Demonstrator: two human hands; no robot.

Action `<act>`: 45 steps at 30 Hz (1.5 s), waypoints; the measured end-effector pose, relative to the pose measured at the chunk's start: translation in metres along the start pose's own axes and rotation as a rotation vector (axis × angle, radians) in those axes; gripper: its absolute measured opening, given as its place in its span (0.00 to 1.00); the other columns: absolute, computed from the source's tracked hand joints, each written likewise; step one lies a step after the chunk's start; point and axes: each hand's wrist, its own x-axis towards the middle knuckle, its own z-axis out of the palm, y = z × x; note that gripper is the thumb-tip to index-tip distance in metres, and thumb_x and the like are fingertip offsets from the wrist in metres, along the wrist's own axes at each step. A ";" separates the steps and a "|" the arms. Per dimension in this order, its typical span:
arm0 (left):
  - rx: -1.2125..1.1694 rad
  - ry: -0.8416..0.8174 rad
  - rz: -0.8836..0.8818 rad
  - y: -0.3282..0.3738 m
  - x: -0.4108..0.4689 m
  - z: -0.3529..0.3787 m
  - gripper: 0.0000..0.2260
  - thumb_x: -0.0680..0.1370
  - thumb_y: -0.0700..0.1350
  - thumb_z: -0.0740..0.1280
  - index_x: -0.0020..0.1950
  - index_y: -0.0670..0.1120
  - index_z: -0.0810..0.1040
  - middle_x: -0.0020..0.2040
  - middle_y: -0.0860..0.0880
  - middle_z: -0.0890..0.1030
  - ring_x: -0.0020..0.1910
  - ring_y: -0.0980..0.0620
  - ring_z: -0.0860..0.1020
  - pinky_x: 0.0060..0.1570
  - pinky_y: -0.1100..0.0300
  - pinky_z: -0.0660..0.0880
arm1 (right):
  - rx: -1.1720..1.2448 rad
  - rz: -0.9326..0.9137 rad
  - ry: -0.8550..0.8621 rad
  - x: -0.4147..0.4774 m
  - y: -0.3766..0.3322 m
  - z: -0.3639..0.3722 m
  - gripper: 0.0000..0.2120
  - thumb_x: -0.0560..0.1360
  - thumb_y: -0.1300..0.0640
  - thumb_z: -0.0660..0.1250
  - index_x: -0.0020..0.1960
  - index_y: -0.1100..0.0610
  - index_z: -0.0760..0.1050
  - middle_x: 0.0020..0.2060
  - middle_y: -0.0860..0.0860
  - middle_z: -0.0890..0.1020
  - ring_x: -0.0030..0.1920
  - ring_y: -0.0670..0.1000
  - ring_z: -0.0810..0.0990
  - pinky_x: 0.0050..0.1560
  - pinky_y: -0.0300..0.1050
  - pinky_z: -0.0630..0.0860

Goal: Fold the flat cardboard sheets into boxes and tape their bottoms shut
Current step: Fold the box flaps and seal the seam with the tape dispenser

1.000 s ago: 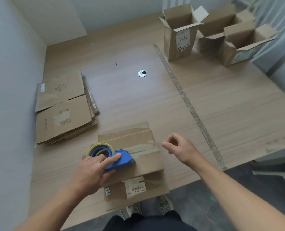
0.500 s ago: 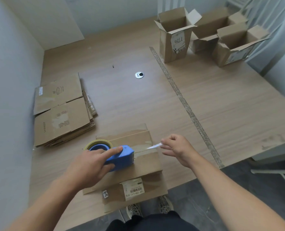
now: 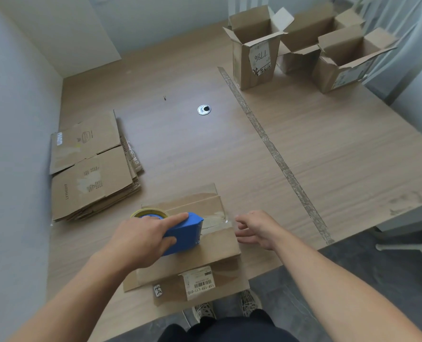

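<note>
The left hand (image 3: 141, 240) has its grip round the tape dispenser (image 3: 184, 233) on the box (image 3: 220, 245) at the near edge of the tabletop (image 3: 328, 156), while the right hand (image 3: 257, 229) hovers beside it, grip wide and empty, so the unbraced box may slide and the tape (image 3: 215, 221) wrinkle.

Single head-worn wide-angle view, forward and steeply down, close over the table (image 3: 180, 149)

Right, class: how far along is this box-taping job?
Looks done: three upright boxes at the far right. In hand: the left hand grips the tape dispenser on the near box, right hand open beside it. Left: the stack of flat sheets.
</note>
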 end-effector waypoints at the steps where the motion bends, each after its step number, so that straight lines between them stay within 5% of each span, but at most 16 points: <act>1: 0.004 -0.008 -0.004 0.000 0.000 0.000 0.25 0.82 0.60 0.55 0.76 0.72 0.47 0.65 0.54 0.77 0.57 0.48 0.77 0.45 0.56 0.73 | -0.016 0.022 0.006 0.001 0.000 0.001 0.06 0.77 0.58 0.69 0.47 0.59 0.73 0.45 0.58 0.75 0.43 0.58 0.80 0.53 0.60 0.81; 6: 0.002 -0.017 0.001 0.002 -0.001 -0.001 0.25 0.82 0.60 0.54 0.76 0.72 0.46 0.64 0.53 0.77 0.55 0.48 0.78 0.46 0.56 0.75 | -0.180 0.188 -0.021 -0.001 0.001 0.007 0.14 0.74 0.46 0.70 0.51 0.56 0.76 0.45 0.53 0.78 0.43 0.54 0.80 0.47 0.50 0.80; 9: 0.006 -0.021 0.003 0.001 0.000 0.001 0.25 0.82 0.60 0.54 0.75 0.72 0.46 0.64 0.53 0.77 0.54 0.48 0.79 0.46 0.55 0.77 | -0.219 0.241 -0.050 -0.002 -0.003 0.013 0.16 0.71 0.44 0.69 0.53 0.52 0.77 0.46 0.51 0.77 0.41 0.51 0.80 0.52 0.50 0.79; 13: 0.004 -0.015 0.005 0.001 0.003 -0.002 0.25 0.82 0.60 0.55 0.76 0.72 0.47 0.65 0.53 0.76 0.58 0.48 0.78 0.47 0.55 0.75 | -0.508 -0.036 0.123 -0.005 -0.010 0.010 0.33 0.69 0.43 0.72 0.70 0.52 0.68 0.61 0.58 0.73 0.57 0.57 0.77 0.54 0.47 0.72; 16: -0.002 -0.011 0.003 0.001 0.004 -0.002 0.25 0.82 0.60 0.55 0.76 0.72 0.47 0.66 0.53 0.76 0.60 0.48 0.76 0.47 0.55 0.73 | -0.657 -0.286 0.203 -0.015 -0.012 0.008 0.14 0.75 0.46 0.69 0.52 0.56 0.76 0.50 0.52 0.79 0.52 0.55 0.78 0.51 0.46 0.73; 19: -0.008 -0.003 0.009 -0.001 0.006 0.000 0.25 0.81 0.60 0.56 0.76 0.71 0.48 0.65 0.53 0.77 0.60 0.49 0.76 0.45 0.55 0.71 | -0.670 -0.373 0.178 -0.025 -0.011 0.020 0.17 0.79 0.45 0.62 0.38 0.55 0.70 0.36 0.50 0.78 0.41 0.53 0.76 0.41 0.47 0.71; 30: -0.204 -0.010 0.013 -0.015 -0.005 -0.003 0.23 0.79 0.61 0.60 0.74 0.73 0.59 0.56 0.53 0.80 0.45 0.52 0.72 0.41 0.57 0.67 | -0.634 -0.409 0.269 -0.016 0.008 0.029 0.12 0.77 0.44 0.68 0.46 0.52 0.75 0.43 0.49 0.81 0.47 0.54 0.78 0.46 0.46 0.73; 37: -0.540 -0.131 -0.030 -0.089 -0.030 0.008 0.23 0.63 0.68 0.55 0.58 0.79 0.69 0.57 0.60 0.80 0.52 0.58 0.76 0.54 0.56 0.75 | -0.479 -0.331 0.193 -0.012 0.002 0.021 0.12 0.73 0.46 0.73 0.45 0.54 0.79 0.40 0.50 0.82 0.48 0.55 0.82 0.52 0.51 0.77; 41: -0.686 -0.160 -0.019 -0.109 -0.042 0.022 0.16 0.68 0.62 0.62 0.50 0.83 0.71 0.55 0.66 0.80 0.52 0.66 0.76 0.53 0.65 0.71 | -0.336 -0.277 0.151 -0.027 -0.004 0.040 0.11 0.76 0.51 0.71 0.46 0.58 0.76 0.40 0.50 0.79 0.40 0.49 0.77 0.40 0.42 0.71; 45: -0.774 -0.167 -0.050 -0.125 -0.041 0.038 0.15 0.68 0.59 0.63 0.52 0.76 0.76 0.53 0.66 0.81 0.51 0.68 0.76 0.49 0.67 0.69 | -0.190 -0.133 0.088 -0.036 -0.007 0.055 0.08 0.79 0.53 0.68 0.50 0.57 0.72 0.43 0.50 0.78 0.39 0.46 0.73 0.34 0.41 0.63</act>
